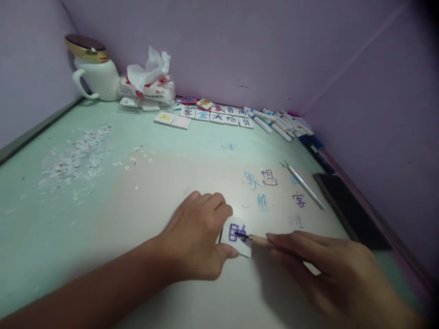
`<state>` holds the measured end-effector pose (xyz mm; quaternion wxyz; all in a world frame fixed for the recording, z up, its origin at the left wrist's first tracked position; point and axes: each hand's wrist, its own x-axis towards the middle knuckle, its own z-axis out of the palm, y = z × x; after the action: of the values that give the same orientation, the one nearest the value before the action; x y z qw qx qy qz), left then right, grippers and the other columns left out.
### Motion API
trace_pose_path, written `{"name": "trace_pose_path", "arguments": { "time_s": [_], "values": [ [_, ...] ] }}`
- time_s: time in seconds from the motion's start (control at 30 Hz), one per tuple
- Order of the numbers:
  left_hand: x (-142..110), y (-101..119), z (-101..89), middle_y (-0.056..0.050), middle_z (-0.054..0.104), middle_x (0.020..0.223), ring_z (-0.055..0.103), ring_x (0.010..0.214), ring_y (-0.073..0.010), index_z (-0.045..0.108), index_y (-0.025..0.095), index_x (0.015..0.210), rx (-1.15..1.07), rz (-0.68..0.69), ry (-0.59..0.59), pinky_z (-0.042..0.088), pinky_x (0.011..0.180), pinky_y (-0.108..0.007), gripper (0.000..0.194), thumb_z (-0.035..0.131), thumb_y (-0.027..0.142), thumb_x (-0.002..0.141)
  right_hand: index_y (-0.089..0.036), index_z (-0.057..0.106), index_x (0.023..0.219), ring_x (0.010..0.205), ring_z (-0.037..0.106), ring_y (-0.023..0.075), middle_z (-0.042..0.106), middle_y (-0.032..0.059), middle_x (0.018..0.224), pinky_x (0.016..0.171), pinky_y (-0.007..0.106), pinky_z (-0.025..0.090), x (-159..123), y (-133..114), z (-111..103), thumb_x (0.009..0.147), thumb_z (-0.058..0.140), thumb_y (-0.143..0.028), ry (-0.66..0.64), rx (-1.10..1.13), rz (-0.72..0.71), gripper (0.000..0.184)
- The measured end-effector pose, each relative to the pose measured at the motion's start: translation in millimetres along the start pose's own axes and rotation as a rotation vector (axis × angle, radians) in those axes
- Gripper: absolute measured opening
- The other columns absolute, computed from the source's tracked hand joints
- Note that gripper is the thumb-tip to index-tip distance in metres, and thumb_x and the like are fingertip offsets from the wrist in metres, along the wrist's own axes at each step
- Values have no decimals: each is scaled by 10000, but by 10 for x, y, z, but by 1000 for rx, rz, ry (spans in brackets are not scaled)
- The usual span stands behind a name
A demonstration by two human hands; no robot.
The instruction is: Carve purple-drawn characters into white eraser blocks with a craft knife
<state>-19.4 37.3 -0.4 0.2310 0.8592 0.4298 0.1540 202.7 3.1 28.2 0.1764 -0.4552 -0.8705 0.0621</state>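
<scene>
Left hand [202, 233] pinches tile [245, 248] at its edges, thumb at near edge. Right hand [329, 269] pinches knife [259, 241], tip over purple character [236, 232].

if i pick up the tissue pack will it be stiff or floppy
The tissue pack will probably flex, since its wrapper looks thin and creased. It is likely light for its size, being a soft pack of tissues. A grip on the loose tissue sticking out of the top might just pull that free or tear it.
</scene>
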Motion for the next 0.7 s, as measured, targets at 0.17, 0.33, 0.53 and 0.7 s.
{"name": "trace_pose_path", "arguments": {
  "time_s": [0.17,0.33,0.53,0.7],
  "values": [
    [13,0,-9,-69,569,883,504,770,-224,566,160,918,-6,-10,-11,357,705,-391,321,680,338,676,-170,662,896,405,490,100,547,-19,522,399,216,340,-108,40,90,847,532,-136,16,127,5,144],
    [19,6,-16,-76,579,905,508,781,-227,559,168,925,-1,-12,-15,360,709,-391,322,676,342,680,-149,679,932,423,466,99,524,-13,520,404,216,321,-66,48,122,831,535,-101,86,111,-35,182],
    [12,13,-17,-73,584,911,504,769,-215,561,167,935,7,-8,-3,368,697,-381,331,673,347,682,-180,651,968,495,526,118,620,4,615,469,246,367,-67,152,183,814,520,-41,143,45,-122,245],
    [14,22,-17,-60,582,899,497,753,-208,561,182,911,3,-18,13,374,698,-381,315,683,335,665,-193,641,983,459,509,105,583,-12,572,437,223,364,-57,190,178,814,530,-64,233,240,-103,240]
  ]
}}
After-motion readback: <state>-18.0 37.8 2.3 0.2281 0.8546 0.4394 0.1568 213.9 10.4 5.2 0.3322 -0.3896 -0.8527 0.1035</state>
